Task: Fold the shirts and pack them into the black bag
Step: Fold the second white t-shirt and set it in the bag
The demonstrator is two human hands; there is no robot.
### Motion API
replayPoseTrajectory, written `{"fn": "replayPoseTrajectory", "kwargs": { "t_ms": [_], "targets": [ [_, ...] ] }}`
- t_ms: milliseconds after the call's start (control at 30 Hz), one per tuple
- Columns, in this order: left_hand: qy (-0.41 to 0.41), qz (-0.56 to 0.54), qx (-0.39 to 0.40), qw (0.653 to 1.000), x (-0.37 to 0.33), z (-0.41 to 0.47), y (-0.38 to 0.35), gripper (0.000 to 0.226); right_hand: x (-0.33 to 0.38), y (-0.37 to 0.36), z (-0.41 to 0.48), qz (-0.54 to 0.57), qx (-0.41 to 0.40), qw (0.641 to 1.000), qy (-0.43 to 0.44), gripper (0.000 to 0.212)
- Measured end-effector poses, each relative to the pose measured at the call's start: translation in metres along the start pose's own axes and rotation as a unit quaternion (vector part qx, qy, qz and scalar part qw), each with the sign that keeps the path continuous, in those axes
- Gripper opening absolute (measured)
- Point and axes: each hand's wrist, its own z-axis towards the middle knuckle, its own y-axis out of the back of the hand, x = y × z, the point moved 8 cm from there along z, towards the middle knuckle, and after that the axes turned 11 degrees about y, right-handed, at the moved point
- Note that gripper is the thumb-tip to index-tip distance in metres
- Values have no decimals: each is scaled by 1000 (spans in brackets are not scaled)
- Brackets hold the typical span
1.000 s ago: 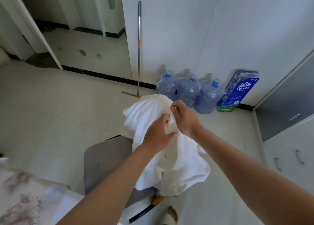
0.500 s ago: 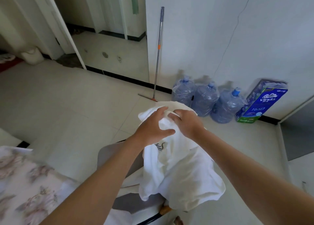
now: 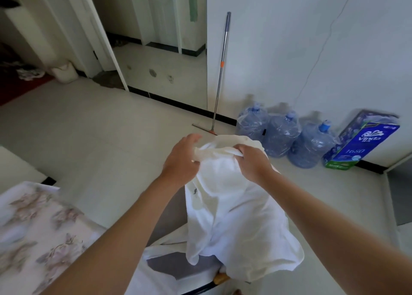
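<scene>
A white shirt (image 3: 234,210) hangs in the air in front of me, bunched at the top and loose below, with a small dark logo on its left side. My left hand (image 3: 181,158) grips the gathered top edge at the left. My right hand (image 3: 253,161) grips the same edge at the right, fingers curled into the cloth. The two hands are a short way apart. No black bag is in view.
A grey chair (image 3: 169,219) stands under the shirt. A flowered cloth (image 3: 33,232) lies at the lower left. Three water jugs (image 3: 283,134), a blue tissue pack (image 3: 361,145) and a squeegee (image 3: 219,76) line the far wall. An open doorway (image 3: 153,49) lies beyond.
My view has turned left, shifting the jugs and wall to the right. My hands have drawn apart along the shirt's top edge, and the shirt hangs longer below them.
</scene>
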Motion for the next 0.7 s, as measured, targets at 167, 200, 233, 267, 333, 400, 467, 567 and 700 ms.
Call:
{"fn": "replayPoseTrajectory", "kwargs": {
  "t_ms": [167,200,233,267,333,400,467,567,700],
  "targets": [
    [-72,9,41,997,-37,-2,-15,54,51,5,21,73,1,991,110,24],
    [-35,-27,41,998,-31,4,-10,48,53,0,21,81,25,990,115,29],
    [-7,-42,47,998,-24,8,-6,52,50,-6,23,58,51,990,118,38],
    [7,-36,58,998,-19,10,-1,57,44,-13,24,-3,79,989,125,48],
    [14,-14,75,997,-10,9,14,64,24,-29,30,-139,128,975,116,60],
    [20,4,78,997,1,5,32,65,17,-34,33,-133,127,980,81,53],
    [20,26,53,998,14,-3,54,68,34,-30,39,-63,90,991,72,32],
    [-14,91,-72,993,30,-22,112,70,91,-20,45,-31,52,994,87,18],
    [-35,164,-148,975,61,-57,190,45,197,-18,36,-5,37,989,140,17]
  ]
}}
